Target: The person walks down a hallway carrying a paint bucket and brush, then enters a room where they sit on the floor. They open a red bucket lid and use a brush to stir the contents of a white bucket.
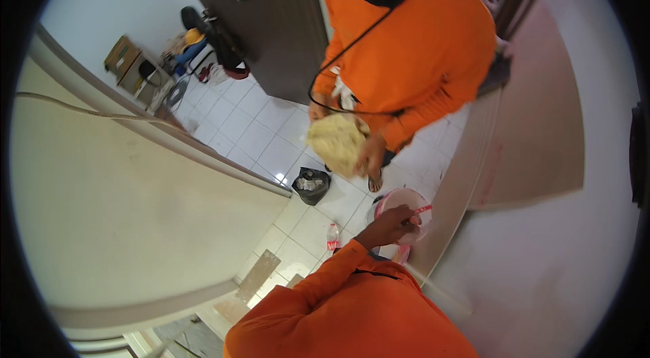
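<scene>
My left hand (396, 222), at the lower centre, is closed on a small red-and-white item (423, 209), held over a round pale bucket (414, 235). My right hand is not in view. Just beyond, a co-worker in an orange top (413, 40) holds a crumpled pale-yellow cloth-like item (335, 141) between both hands. A dark cord hangs across the co-worker's front.
A black bag (310, 185) and plastic bottle (332, 236) stand on the tiled floor (267, 118). Boxes (122, 57) and clutter lie beyond the doorway. A pale wall (115, 209) is on my left, boards (521, 148) on my right.
</scene>
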Tool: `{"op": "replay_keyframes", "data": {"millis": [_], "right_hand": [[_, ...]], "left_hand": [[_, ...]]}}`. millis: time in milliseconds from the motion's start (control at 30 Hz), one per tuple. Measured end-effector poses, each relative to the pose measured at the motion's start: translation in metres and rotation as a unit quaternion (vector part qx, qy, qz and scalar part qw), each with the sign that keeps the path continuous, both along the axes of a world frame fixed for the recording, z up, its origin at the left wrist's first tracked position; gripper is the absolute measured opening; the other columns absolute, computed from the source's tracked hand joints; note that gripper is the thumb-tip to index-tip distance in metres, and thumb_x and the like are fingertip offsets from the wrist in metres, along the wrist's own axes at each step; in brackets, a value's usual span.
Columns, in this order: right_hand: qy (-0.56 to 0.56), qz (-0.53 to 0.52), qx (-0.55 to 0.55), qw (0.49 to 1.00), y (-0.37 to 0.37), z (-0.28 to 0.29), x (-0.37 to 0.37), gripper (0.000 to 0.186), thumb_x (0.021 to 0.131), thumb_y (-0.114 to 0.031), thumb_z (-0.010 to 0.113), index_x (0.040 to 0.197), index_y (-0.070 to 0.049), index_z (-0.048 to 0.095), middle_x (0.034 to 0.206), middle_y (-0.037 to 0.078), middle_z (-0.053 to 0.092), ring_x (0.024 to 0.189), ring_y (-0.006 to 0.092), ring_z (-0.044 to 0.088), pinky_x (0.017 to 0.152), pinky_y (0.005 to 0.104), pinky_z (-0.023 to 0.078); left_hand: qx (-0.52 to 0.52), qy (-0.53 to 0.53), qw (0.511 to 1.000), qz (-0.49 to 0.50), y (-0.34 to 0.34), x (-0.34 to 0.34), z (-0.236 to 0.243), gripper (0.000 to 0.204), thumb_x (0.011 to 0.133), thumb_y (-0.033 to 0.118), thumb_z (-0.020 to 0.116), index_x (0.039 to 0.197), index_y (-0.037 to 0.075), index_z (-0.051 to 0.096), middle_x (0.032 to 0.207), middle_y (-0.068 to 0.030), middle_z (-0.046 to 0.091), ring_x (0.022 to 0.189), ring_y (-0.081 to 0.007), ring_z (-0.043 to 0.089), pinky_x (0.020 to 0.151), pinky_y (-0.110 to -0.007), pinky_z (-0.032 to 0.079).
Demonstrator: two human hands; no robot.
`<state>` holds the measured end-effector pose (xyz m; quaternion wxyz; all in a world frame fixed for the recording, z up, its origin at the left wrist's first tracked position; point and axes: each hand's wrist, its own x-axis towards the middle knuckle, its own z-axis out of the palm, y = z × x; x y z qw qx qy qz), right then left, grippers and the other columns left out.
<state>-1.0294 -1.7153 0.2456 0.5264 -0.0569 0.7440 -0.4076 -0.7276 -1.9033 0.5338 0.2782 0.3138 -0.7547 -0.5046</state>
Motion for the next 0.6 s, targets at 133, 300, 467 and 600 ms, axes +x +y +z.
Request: {"op": "replay_keyframes", "data": {"millis": [133, 300, 467, 600], "right_hand": [[-0.012, 0.028, 0.070, 0.997, -0.039, -0.016, -0.042, 0.021, 0.095, -0.024, 0.064, 0.102, -0.004, 0.064, 0.075, 0.006, 0.064, 0.054, 0.0166, 0.059, 0.048, 0.0329, 0.048], [-0.002, 0.018, 0.119, 0.993, -0.105, -0.005, -0.109, 0.020, 0.095, -0.023, 0.065, 0.101, -0.004, 0.063, 0.072, 0.006, 0.062, 0.052, 0.0164, 0.058, 0.045, 0.0319, 0.047], [0.061, -0.004, 0.037, 0.997, -0.249, 0.034, -0.200, 0.019, 0.094, -0.021, 0.066, 0.100, -0.003, 0.061, 0.068, 0.006, 0.061, 0.051, 0.0162, 0.057, 0.043, 0.0310, 0.046], [0.107, 0.117, -0.104, 0.982, -0.419, 0.064, -0.246, 0.019, 0.096, -0.019, 0.065, 0.103, -0.002, 0.061, 0.064, 0.003, 0.055, 0.047, 0.0142, 0.052, 0.040, 0.0301, 0.044]], "left_hand": [[-0.002, -0.003, 1.000, -0.024, -0.093, -0.039, -0.004, 0.020, 0.088, 0.024, 0.068, 0.097, 0.007, 0.063, 0.098, -0.0143, 0.061, 0.097, -0.0350, 0.061, 0.088, -0.045, 0.045], [-0.026, 0.002, 0.999, 0.026, -0.178, -0.084, -0.014, 0.021, 0.090, 0.026, 0.067, 0.092, 0.006, 0.060, 0.093, -0.0149, 0.062, 0.091, -0.0365, 0.062, 0.082, -0.046, 0.048], [0.034, 0.027, 0.995, 0.087, -0.257, -0.124, -0.018, 0.024, 0.092, 0.029, 0.068, 0.100, 0.006, 0.066, 0.095, -0.0118, 0.063, 0.095, -0.0308, 0.063, 0.083, -0.041, 0.048], [0.052, 0.061, 0.979, 0.185, -0.321, -0.153, -0.024, 0.025, 0.094, 0.027, 0.069, 0.102, 0.004, 0.066, 0.098, -0.0116, 0.064, 0.095, -0.0297, 0.064, 0.084, -0.038, 0.049]]}}
